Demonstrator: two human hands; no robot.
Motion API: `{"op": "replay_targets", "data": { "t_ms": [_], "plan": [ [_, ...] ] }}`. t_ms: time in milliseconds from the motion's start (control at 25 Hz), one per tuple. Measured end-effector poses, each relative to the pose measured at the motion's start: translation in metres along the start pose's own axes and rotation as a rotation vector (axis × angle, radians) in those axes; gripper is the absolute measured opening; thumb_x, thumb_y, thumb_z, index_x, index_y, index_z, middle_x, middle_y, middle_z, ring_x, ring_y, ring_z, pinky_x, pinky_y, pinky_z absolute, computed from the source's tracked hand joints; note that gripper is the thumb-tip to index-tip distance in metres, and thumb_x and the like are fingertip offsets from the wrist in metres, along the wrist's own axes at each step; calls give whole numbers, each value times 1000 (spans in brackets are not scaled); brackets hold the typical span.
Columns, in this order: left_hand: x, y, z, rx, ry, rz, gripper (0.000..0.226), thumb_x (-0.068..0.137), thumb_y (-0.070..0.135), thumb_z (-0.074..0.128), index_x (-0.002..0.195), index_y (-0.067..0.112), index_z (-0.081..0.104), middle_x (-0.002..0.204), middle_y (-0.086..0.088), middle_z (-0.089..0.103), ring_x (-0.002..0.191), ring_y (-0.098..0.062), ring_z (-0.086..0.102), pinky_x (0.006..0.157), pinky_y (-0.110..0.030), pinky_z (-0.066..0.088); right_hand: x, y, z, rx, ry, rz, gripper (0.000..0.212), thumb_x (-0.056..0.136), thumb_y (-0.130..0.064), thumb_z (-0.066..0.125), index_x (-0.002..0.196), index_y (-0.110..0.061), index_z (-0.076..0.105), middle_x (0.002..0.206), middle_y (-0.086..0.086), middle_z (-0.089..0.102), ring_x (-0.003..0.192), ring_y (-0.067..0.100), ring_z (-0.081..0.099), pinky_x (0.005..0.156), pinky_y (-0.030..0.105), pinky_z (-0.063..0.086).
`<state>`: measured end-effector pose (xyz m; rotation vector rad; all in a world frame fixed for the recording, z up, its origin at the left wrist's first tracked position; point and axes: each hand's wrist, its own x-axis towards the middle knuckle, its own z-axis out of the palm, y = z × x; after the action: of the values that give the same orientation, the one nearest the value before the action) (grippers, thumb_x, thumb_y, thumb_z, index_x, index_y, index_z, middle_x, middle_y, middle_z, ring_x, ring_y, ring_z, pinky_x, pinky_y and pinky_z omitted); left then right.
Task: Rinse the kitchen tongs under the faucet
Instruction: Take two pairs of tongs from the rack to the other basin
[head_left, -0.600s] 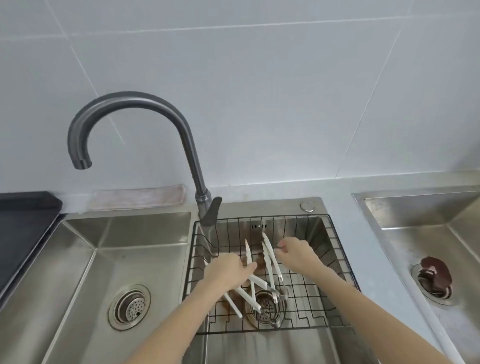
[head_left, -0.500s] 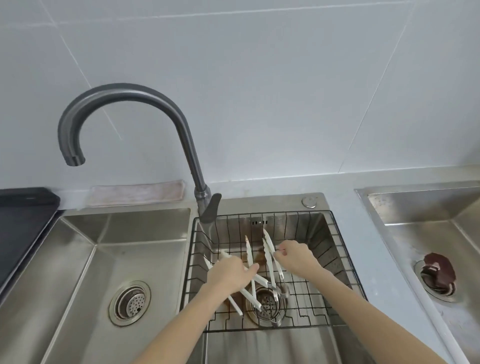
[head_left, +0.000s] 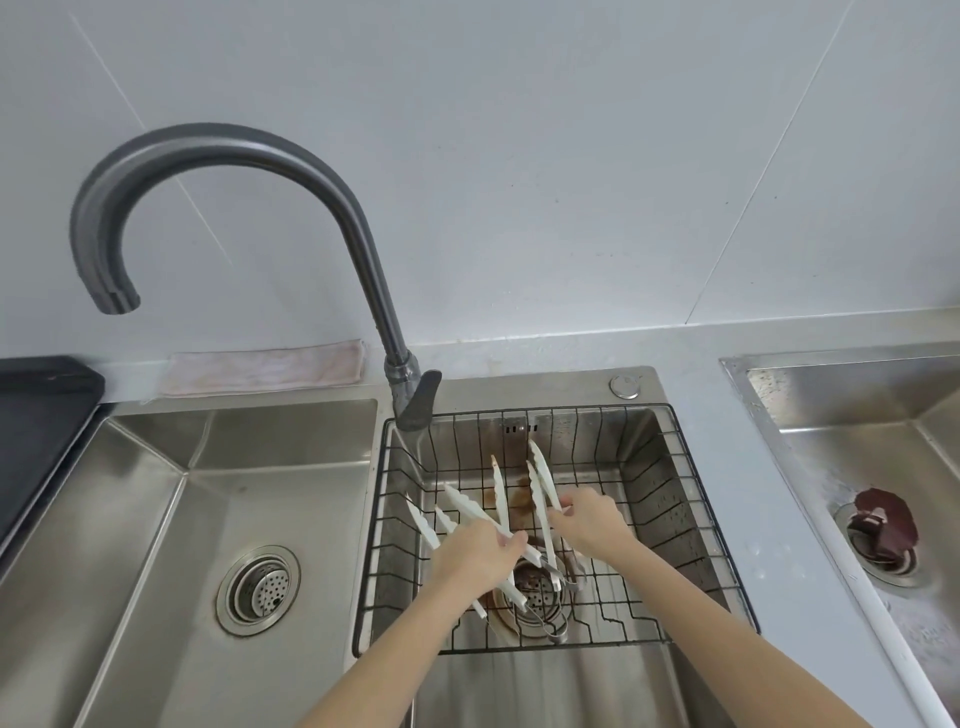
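Note:
Several white kitchen tongs (head_left: 498, 491) with metal hinges lie in a black wire basket (head_left: 691, 525) set in the middle sink basin. My left hand (head_left: 475, 553) rests over the tongs on the left, its fingers closed on one white arm. My right hand (head_left: 587, 522) pinches the arm of the tongs on the right (head_left: 540, 470). The grey gooseneck faucet (head_left: 218, 150) rises behind the basket, and its spout (head_left: 117, 301) hangs over the left basin. No water runs from it.
The left basin (head_left: 156, 519) has a round drain strainer (head_left: 258, 590). A folded cloth (head_left: 265, 366) lies behind it and a black cooktop (head_left: 36, 415) sits at the far left. A separate sink (head_left: 857, 447) on the right holds a dark red drain stopper (head_left: 883, 525).
Both hands stay on the tongs in the basket and have shifted only slightly. The view has tilted a little, which moves the faucet in the frame.

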<state>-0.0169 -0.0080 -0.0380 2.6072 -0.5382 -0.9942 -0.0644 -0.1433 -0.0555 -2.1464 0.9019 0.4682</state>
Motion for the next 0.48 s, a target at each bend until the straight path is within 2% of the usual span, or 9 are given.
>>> {"op": "replay_targets", "data": {
  "t_ms": [80, 120, 160, 240, 320, 400, 480],
  "plan": [
    [-5, -1, 0, -66, -13, 7, 46, 93, 45, 38, 81, 13, 67, 62, 5, 52, 94, -26, 64, 76, -29, 45, -7, 0, 1, 5, 19, -15, 36, 90, -22, 45, 112, 1, 63, 76, 10, 64, 72, 27, 60, 60, 30, 47],
    [-8, -2, 0, -106, -13, 8, 43, 93, 44, 39, 72, 15, 63, 61, 5, 49, 92, -27, 63, 76, -29, 44, -12, -1, 1, 11, 36, -15, 36, 89, -21, 44, 111, 1, 63, 66, 5, 55, 65, 23, 53, 55, 27, 41],
    [-11, -4, 0, -158, -6, 14, 41, 93, 43, 40, 73, 15, 63, 66, 4, 53, 95, -26, 62, 80, -29, 45, -17, -3, 1, 24, 55, -10, 35, 89, -21, 44, 110, 1, 62, 63, 2, 50, 62, 20, 48, 55, 26, 38],
    [-18, -9, 0, -301, 19, 34, 38, 93, 42, 41, 94, 13, 66, 83, 2, 60, 96, -22, 60, 87, -30, 45, -32, -8, 0, 55, 86, -9, 34, 90, -21, 45, 112, 1, 60, 74, 6, 60, 67, 20, 51, 63, 28, 43],
    [-29, -16, -3, -489, 50, 7, 38, 92, 43, 44, 102, 11, 61, 90, -1, 61, 86, -16, 55, 79, -29, 44, -52, -18, 1, 82, 110, -28, 35, 91, -20, 44, 118, -1, 56, 90, 11, 66, 78, 23, 57, 74, 33, 49],
    [-44, -24, -8, -665, 72, -21, 32, 91, 42, 48, 99, 13, 56, 92, -4, 63, 73, -12, 53, 61, -24, 41, -73, -29, 6, 96, 129, -70, 36, 93, -20, 44, 123, -2, 52, 103, 13, 67, 87, 25, 62, 79, 33, 49],
    [-59, -35, -10, -836, 82, -30, 23, 90, 39, 51, 91, 16, 52, 86, 0, 65, 65, -8, 56, 54, -20, 40, -94, -40, 13, 114, 137, -111, 37, 94, -20, 45, 125, -2, 50, 114, 15, 66, 91, 27, 64, 80, 33, 50]
  ]
}}
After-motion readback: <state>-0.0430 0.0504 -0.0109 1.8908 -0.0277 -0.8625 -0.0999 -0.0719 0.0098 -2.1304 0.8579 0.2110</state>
